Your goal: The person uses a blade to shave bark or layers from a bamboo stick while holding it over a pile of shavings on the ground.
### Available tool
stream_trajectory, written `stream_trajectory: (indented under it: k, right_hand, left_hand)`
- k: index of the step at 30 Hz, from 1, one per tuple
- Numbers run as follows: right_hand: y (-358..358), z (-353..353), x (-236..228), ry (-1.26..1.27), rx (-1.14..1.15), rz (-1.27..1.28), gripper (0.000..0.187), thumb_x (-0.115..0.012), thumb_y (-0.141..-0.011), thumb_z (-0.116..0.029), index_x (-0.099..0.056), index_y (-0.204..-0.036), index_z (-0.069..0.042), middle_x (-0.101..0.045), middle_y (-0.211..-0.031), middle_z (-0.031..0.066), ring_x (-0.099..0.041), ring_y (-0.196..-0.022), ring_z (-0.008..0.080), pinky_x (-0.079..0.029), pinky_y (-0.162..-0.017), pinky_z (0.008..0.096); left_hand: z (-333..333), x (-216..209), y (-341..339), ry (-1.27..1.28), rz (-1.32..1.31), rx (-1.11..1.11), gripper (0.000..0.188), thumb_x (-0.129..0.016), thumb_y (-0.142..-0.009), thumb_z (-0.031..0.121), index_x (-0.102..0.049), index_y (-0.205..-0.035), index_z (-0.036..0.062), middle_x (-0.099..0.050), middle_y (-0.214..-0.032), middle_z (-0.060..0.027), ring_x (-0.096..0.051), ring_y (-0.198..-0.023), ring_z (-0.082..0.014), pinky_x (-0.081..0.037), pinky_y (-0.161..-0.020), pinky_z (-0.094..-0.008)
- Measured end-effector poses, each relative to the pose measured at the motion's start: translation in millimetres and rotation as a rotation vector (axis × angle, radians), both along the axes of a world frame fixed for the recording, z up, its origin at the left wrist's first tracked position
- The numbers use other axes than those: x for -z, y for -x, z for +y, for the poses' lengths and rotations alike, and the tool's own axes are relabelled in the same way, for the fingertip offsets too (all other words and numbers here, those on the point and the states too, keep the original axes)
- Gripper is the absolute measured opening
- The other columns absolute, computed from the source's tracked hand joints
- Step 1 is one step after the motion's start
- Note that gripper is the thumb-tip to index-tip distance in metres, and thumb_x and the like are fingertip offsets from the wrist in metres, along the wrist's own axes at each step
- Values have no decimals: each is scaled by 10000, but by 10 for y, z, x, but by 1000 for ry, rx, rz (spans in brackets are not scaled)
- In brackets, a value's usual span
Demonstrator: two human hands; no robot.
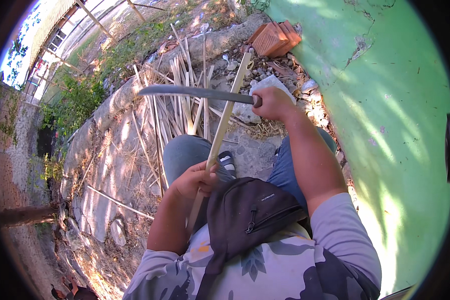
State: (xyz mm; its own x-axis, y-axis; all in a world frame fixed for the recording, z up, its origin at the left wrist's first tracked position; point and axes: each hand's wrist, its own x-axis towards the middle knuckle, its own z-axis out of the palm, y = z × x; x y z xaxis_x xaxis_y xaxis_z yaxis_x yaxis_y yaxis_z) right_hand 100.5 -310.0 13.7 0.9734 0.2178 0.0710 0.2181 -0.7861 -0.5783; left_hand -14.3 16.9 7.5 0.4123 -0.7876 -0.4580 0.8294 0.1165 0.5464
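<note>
My right hand [274, 103] is wrapped round the handle of a machete [190, 91], whose long grey blade points left. The blade lies across the upper part of a pale bamboo strip [219, 134]; whether it touches the strip I cannot tell. Lower down, my left hand [196, 179] grips that strip near my left knee. It stands tilted, its top leaning away and to the right, its lower end running down beside my body. Beyond my left knee, a heap of split bamboo strips [186, 111] lies on the ground.
A cracked green wall [385, 110] rises along the right. Orange bricks or tiles [275, 40] are stacked at its far foot, near a whitish block [280, 86] and rubble. A black bag [252, 210] hangs across my front. One loose strip [120, 202] lies at left.
</note>
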Motion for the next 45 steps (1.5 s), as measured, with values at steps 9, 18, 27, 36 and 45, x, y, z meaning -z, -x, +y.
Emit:
stream_trajectory:
  k: [9,18,27,36,45]
  right_hand:
    - [-104,-298,-15,152,160,-25,160,-640,-745,-274,-684,-834,-147,-693,-813,128,-672,-819,347,-523,-746,478]
    - [-37,-223,-74,-33,330,26,214,-667,-759,-276,-706,-914,-133,-709,-860,121,-684,-861,322,-527,-773,447]
    - [-31,-88,-26,182,38,-74,131,-635,-730,-254,-685,-801,-156,-677,-772,115,-666,-774,333,-521,-724,451]
    - [-114,-326,-30,-40,436,55,237,-650,-736,-279,-693,-912,-126,-707,-908,133,-676,-906,335,-528,-800,434]
    - [-6,-34,-153,110,16,6,206,-677,-724,-235,-690,-899,-128,-689,-828,141,-671,-819,343,-531,-757,436]
  left_hand:
    - [-36,-67,3,-57,-62,29,175,-596,-922,144,-424,-935,173,-353,-683,69,-285,-521,-29,-228,-434,-212]
    - [28,-5,11,1,10,-7,194,-610,-921,141,-418,-932,171,-356,-685,67,-290,-516,-35,-234,-429,-209]
    - [-18,-51,24,-55,-40,-12,193,-612,-911,113,-428,-933,166,-381,-688,59,-307,-513,-39,-250,-431,-208]
    - [-27,-17,-14,-55,-23,33,206,-616,-896,92,-426,-939,160,-398,-687,52,-313,-509,-38,-256,-424,-211]
    - [3,13,-4,-17,2,-17,200,-622,-895,124,-433,-949,161,-403,-695,56,-326,-518,-43,-260,-436,-203]
